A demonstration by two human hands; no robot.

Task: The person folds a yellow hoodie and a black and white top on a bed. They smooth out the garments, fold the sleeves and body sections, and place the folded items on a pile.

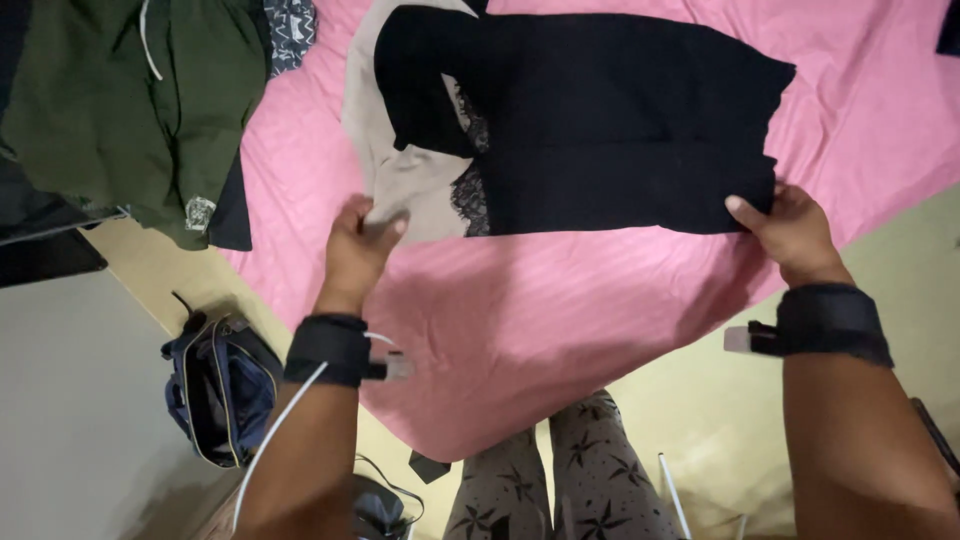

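Black garment: dark, matte cloth, spread flat on the pink bedsheet, roughly rectangular outline, long axis running left to right across the view. Near edge straight, pulled taut. A strip of black lace trim shows along its left side. Under that side lies a beige piece, partly covered by the black cloth, its lower left corner sticking out. Left hand pinches the beige corner at the near left; right hand grips the near right corner of the black cloth, thumb on top.
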